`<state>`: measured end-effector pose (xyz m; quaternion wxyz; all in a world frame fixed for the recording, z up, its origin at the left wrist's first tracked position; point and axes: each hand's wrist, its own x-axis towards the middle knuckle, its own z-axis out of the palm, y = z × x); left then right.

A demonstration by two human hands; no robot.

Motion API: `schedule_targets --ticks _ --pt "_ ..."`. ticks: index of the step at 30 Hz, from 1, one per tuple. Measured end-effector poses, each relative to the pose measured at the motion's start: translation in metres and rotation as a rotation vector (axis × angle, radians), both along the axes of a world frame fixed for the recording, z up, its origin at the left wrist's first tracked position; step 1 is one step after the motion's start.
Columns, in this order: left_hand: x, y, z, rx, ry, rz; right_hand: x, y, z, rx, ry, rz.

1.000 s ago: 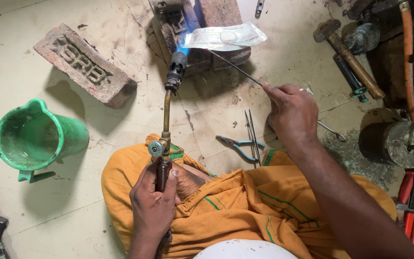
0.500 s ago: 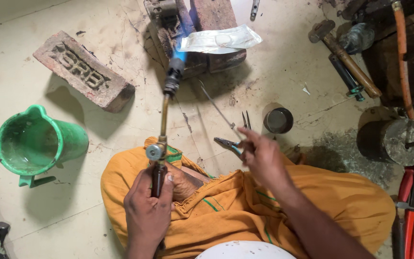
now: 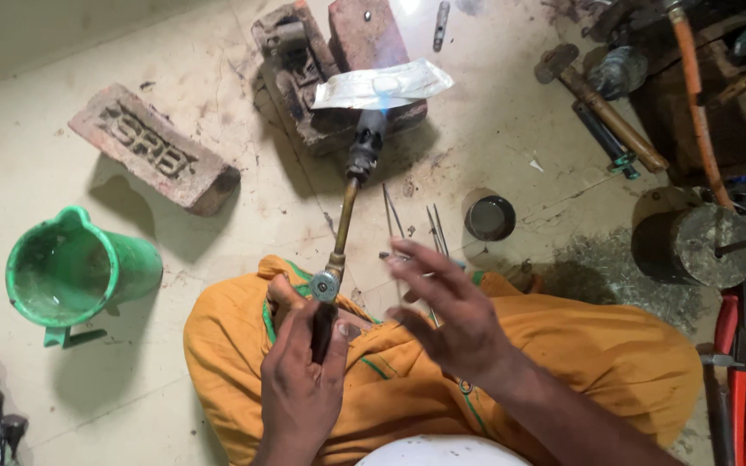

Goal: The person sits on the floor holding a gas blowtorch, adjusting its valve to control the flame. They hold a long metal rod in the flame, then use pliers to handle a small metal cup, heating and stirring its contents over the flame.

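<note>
Two bare hands worked above an orange cloth (image 3: pixel 563 345) draped over the lap of a person seated on a stained floor (image 3: pixel 243 207). The left hand (image 3: pixel 300 388) was closed firmly around the handle of a gas torch (image 3: pixel 344 216), thumb and fingers wrapped just below its valve knob, so the long brass neck reached well away from the body. The torch's dark nozzle pointed at a pale metal piece (image 3: pixel 382 86), where a faint blue flame showed. That piece lay propped on dark bricks (image 3: pixel 338 60), apparently to keep the heat off the floor.

The right hand (image 3: pixel 459 319) hovered over the lap with fingers spread and slightly blurred; it gripped nothing that could be made out. Just beyond it, thin metal rods (image 3: pixel 395 211) and tweezers lay on the floor within easy reach, beside a small dark cup (image 3: pixel 489 217).

A loose brick (image 3: pixel 153 151) sat to the left, near a green plastic jug (image 3: pixel 75 272) holding cloudy liquid. Hammers (image 3: pixel 602 108), a round block (image 3: pixel 692 246) and red-handled cutters (image 3: pixel 744 362) crowded the right edge.
</note>
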<state>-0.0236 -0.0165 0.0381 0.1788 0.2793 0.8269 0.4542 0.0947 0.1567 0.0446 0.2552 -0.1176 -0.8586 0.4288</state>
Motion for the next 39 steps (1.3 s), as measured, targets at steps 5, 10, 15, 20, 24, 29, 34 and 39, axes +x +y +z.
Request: schedule_targets --ticks 5,10,15,20,24,29,34,39 --pt "0.011 -0.005 0.002 0.015 0.006 -0.011 -0.04 0.005 0.026 0.197 0.099 0.315" --pt "0.014 -0.014 -0.005 -0.076 0.072 0.04 -0.053 -0.027 0.015 0.296 0.163 0.16" --pt "-0.007 -0.03 -0.011 -0.087 0.12 0.016 -0.044 -0.018 -0.024 0.012 0.001 0.004" --pt "-0.051 -0.079 -0.038 -0.167 -0.372 0.316 0.0 0.068 -0.078 0.235 -0.75 -0.31" --pt "-0.064 -0.112 -0.082 0.139 -0.482 0.338 0.023 0.079 -0.139 0.259 -0.828 -0.326" --pt "-0.06 -0.12 -0.134 0.207 -0.448 0.358 0.016 0.088 -0.179 0.317 -0.846 -0.432" --pt "-0.07 -0.138 -0.17 0.072 -0.386 0.257 0.002 0.112 -0.169 -0.593 -0.394 -0.491" --pt "-0.088 -0.144 -0.211 0.082 -0.222 0.114 -0.043 0.136 -0.15 -0.936 -0.304 -0.458"
